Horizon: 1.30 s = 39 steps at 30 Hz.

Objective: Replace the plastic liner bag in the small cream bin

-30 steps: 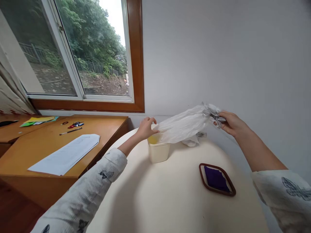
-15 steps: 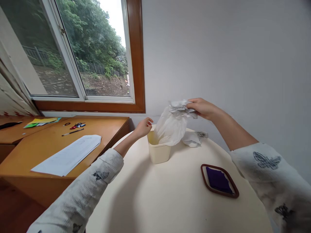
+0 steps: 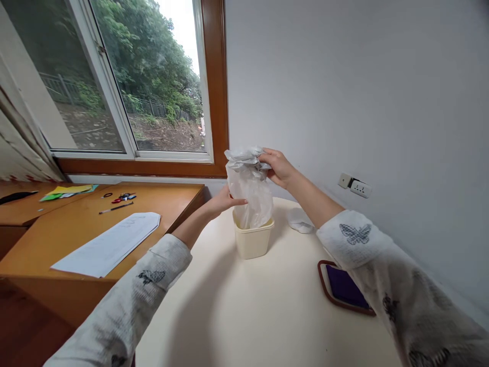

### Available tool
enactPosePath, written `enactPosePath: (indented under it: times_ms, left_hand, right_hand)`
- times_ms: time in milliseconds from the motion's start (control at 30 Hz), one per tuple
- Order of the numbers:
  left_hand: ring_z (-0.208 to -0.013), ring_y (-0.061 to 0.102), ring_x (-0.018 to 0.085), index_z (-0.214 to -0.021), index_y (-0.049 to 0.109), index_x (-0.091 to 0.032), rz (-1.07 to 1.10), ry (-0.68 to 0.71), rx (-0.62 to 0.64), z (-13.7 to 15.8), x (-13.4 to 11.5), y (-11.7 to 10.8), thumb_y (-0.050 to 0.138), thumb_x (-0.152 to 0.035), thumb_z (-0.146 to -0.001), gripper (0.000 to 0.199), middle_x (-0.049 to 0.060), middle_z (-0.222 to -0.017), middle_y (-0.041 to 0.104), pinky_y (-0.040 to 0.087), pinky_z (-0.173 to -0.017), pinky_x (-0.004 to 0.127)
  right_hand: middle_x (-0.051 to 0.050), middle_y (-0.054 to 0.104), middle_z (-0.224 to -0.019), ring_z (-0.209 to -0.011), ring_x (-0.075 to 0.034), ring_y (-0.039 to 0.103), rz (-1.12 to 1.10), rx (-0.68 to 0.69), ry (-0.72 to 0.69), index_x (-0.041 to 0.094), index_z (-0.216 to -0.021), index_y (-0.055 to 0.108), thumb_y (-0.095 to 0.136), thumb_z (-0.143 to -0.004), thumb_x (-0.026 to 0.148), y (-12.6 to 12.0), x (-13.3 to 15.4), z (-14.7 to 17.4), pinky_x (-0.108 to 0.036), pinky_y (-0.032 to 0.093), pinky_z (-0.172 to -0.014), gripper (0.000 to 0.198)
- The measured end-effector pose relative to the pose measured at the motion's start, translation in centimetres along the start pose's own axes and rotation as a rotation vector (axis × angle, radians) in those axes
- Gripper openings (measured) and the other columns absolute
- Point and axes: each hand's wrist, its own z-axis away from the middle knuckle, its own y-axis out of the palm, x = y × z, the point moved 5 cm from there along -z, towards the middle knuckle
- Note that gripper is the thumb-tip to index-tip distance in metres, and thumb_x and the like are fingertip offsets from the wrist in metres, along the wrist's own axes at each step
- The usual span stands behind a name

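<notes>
The right hand [image 3: 278,168] pinches the plastic bag [image 3: 254,196]; the left hand [image 3: 220,202] is half-open, hold unclear; a sideways tug might tip the tub [image 3: 252,243] below both.

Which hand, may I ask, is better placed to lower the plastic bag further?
Probably the right hand: it grips the bag at its bunched top, above the bin, while the left hand sits lower.

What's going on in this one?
A person's right hand holds the bunched top of a thin white plastic bag, whose lower end sits inside a cream bin. The left hand is at the bag's side; whether it grips is hard to tell. The bin stands on a pale table, near a brown-rimmed purple item.
</notes>
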Motion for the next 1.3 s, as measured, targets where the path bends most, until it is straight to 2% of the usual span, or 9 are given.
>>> enactPosePath:
  times_ms: [200, 300, 400, 567, 633, 733, 833, 1000, 1300]
  left_hand:
    - [-0.093, 0.059, 0.031, -0.087, 0.066, -0.01, -0.123, -0.128, -0.18, -1.2, 3.8, -0.2, 0.072, -0.038, -0.058, 0.041, 0.012, -0.091, 0.068, 0.046, -0.078, 0.039]
    - [-0.09, 0.058, 0.033, -0.077, 0.066, -0.01, -0.188, -0.151, -0.163, -1.7, 5.0, 0.2, 0.074, -0.034, -0.053, 0.035, 0.011, -0.082, 0.068, 0.045, -0.077, 0.041]
    - [-0.09, 0.057, 0.029, -0.084, 0.065, -0.012, -0.203, -0.132, -0.09, -1.9, 4.9, 0.7, 0.077, -0.029, -0.047, 0.042, 0.008, -0.085, 0.066, 0.044, -0.079, 0.038]
    - [-0.088, 0.054, 0.02, -0.119, 0.046, -0.018, -0.184, -0.111, -0.067, -1.5, 2.7, -0.6, 0.079, -0.03, -0.047, 0.081, 0.007, -0.099, 0.056, 0.044, -0.078, 0.033]
    - [-0.082, 0.053, 0.016, -0.123, 0.04, -0.021, -0.169, -0.128, -0.137, -1.4, 1.4, -1.7, 0.077, -0.038, -0.052, 0.081, 0.006, -0.1, 0.052, 0.043, -0.075, 0.031]
    - [-0.074, 0.05, 0.012, -0.112, 0.047, -0.023, -0.077, -0.144, -0.223, -1.2, -0.5, -2.7, 0.068, -0.052, -0.061, 0.063, 0.003, -0.095, 0.05, 0.041, -0.067, 0.027]
    - [-0.067, 0.049, 0.011, -0.096, 0.052, -0.021, 0.051, -0.158, -0.193, -1.3, -1.7, -2.3, 0.063, -0.058, -0.063, 0.05, 0.002, -0.09, 0.053, 0.04, -0.061, 0.025]
    - [-0.061, 0.05, 0.01, -0.07, 0.054, -0.014, 0.096, -0.16, -0.234, -1.6, -1.7, -1.9, 0.07, -0.044, -0.059, 0.036, 0.0, -0.071, 0.056, 0.037, -0.056, 0.022]
    - [-0.05, 0.049, 0.009, -0.063, 0.053, -0.013, 0.218, -0.199, -0.345, 1.0, 0.6, -7.0, 0.068, -0.03, -0.056, 0.023, -0.002, -0.057, 0.053, 0.037, -0.049, 0.022]
  right_hand:
    - [0.007, 0.044, -0.055, -0.054, -0.007, 0.041, -0.101, -0.2, 0.073, 0.019, -0.057, 0.043, 0.058, -0.055, 0.023, -2.8, -5.6, 1.5, -0.02, 0.032, -0.05, 0.016]
    - [0.007, 0.045, -0.053, -0.053, -0.008, 0.041, -0.046, -0.23, 0.144, 0.019, -0.056, 0.043, 0.059, -0.055, 0.024, -3.9, -7.8, 2.5, -0.02, 0.031, -0.048, 0.017]
    - [0.005, 0.05, -0.054, -0.054, -0.009, 0.044, 0.04, -0.19, 0.258, 0.017, -0.059, 0.051, 0.062, -0.054, 0.021, -4.4, -9.0, 3.2, -0.021, 0.034, -0.05, 0.013]
    - [0.001, 0.062, -0.073, -0.07, -0.012, 0.054, 0.14, -0.101, 0.377, 0.018, -0.076, 0.062, 0.07, -0.058, 0.027, -4.8, -8.3, 3.8, -0.023, 0.041, -0.061, 0.022]
    - [-0.001, 0.064, -0.084, -0.078, -0.013, 0.055, 0.153, -0.056, 0.399, 0.02, -0.085, 0.062, 0.071, -0.061, 0.033, -4.9, -7.5, 4.0, -0.024, 0.042, -0.064, 0.028]
    - [-0.001, 0.063, -0.095, -0.083, -0.013, 0.055, 0.114, 0.054, 0.398, 0.023, -0.092, 0.061, 0.069, -0.067, 0.042, -4.4, -6.1, 4.2, -0.024, 0.044, -0.067, 0.033]
    - [-0.002, 0.063, -0.097, -0.082, -0.013, 0.056, 0.004, 0.165, 0.376, 0.024, -0.097, 0.059, 0.063, -0.072, 0.048, -3.4, -5.0, 4.4, -0.027, 0.046, -0.07, 0.035]
    - [-0.004, 0.065, -0.097, -0.083, -0.014, 0.058, -0.097, 0.255, 0.33, 0.02, -0.099, 0.061, 0.065, -0.074, 0.036, -2.4, -4.2, 4.4, -0.027, 0.047, -0.076, 0.03]
    - [-0.004, 0.068, -0.083, -0.071, -0.012, 0.062, -0.029, -0.183, 0.369, 0.016, -0.085, 0.064, 0.064, -0.07, 0.013, -8.1, -5.2, 5.0, -0.023, 0.049, -0.071, 0.015]
